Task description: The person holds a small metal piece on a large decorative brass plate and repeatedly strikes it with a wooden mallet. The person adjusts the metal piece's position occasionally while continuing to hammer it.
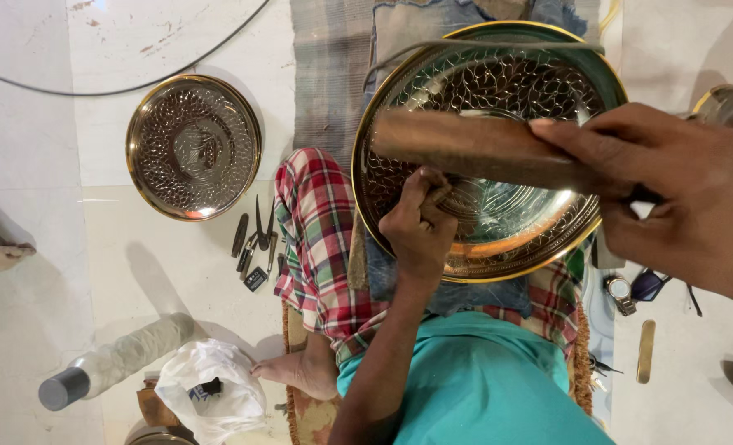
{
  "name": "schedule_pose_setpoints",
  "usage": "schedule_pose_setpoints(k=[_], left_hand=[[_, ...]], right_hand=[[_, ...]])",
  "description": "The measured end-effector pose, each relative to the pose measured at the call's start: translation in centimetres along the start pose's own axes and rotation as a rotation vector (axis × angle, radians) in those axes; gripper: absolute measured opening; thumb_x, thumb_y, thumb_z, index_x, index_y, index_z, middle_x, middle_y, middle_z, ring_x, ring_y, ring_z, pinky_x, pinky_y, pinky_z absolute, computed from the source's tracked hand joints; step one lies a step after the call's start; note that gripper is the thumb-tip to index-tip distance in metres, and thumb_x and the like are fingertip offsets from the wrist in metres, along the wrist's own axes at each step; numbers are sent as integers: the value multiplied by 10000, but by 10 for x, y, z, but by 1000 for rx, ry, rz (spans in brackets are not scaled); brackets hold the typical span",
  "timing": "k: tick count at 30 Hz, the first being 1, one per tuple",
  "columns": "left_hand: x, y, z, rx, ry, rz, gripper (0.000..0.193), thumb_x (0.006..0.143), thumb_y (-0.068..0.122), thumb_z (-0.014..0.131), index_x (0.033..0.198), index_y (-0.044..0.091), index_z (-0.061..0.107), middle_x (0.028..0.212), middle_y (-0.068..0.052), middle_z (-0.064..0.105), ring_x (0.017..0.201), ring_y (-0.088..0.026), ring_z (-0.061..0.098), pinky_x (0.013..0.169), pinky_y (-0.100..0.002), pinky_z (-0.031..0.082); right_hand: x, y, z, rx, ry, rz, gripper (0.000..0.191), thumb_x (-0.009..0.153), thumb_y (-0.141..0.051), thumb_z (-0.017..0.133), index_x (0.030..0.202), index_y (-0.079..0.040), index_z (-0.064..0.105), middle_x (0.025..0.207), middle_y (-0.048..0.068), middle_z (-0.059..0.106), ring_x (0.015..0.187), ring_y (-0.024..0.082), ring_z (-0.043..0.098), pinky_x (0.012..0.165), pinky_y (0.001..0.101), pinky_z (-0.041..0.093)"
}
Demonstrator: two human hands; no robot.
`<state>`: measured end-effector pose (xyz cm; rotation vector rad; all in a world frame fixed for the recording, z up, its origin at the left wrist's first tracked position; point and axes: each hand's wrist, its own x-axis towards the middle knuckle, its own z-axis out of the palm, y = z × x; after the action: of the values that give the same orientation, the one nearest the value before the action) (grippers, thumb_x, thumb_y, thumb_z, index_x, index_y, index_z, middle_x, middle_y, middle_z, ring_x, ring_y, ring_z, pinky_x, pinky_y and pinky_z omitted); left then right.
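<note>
A wooden mallet (pixel 482 148) is gripped by the right hand (pixel 679 198); a punch (barely visible) (pixel 439 195) is pinched by the left hand (pixel 420 227) against the brass tray (pixel 498 255).

A crumpled white plastic bag (pixel 210 387) lies on the floor, lower left.

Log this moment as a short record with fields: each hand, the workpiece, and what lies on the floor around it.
Left hand: fist pressed on the large plate, gripping a small tool
Right hand: holds a wooden rod raised over the plate
Large plate: round, patterned metal, gold rim, on the lap
Second plate: on the floor, apart
Hand tools: beside the knee
Plastic bag: white, crumpled
</note>
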<state>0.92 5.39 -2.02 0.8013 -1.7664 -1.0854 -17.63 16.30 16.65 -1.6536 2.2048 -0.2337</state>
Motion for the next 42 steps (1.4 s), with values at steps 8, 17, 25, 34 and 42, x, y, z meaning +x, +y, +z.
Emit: schedule_pose_setpoints(k=[8,17,25,34,42], left_hand=[[0,7,-4,-8,-11,-59,312,827,-68,619,1134,-18,645,1032,-145,762,944,-222,791,826,-312,644],[5,9,0,8,9,-67,339,850,-81,579,1173,-14,657,994,-125,749,878,-209,787,776,-311,641],[4,11,2,20,23,-89,235,872,-9,647,1107,3,646,857,-102,708,753,-177,744,688,-328,606],[4,4,8,3,81,-76,326,884,-93,488,1168,-29,635,953,-126,743,844,-185,765,755,-308,647],[6,-2,2,37,-60,-59,441,794,-94,600,1232,-45,616,915,-124,736,800,-217,773,713,-317,654]], right_hand=[[7,-7,-5,-479,-188,40,964,690,-120,719,1590,-347,461,1106,-9,683,716,169,713,684,311,598],[14,-20,-13,-456,-156,-22,890,732,-203,709,1580,-350,483,1112,9,692,777,177,726,675,343,594],[28,-27,-14,-561,-323,185,928,750,-146,742,1597,-398,458,1041,-38,693,763,126,719,731,292,598],[22,-22,-15,-172,-131,49,952,731,-90,702,1617,-342,461,1144,-9,657,805,165,687,678,320,603],[17,-18,-8,-603,-255,40,912,747,-225,745,1597,-356,439,1110,-19,674,822,152,719,714,345,593]])
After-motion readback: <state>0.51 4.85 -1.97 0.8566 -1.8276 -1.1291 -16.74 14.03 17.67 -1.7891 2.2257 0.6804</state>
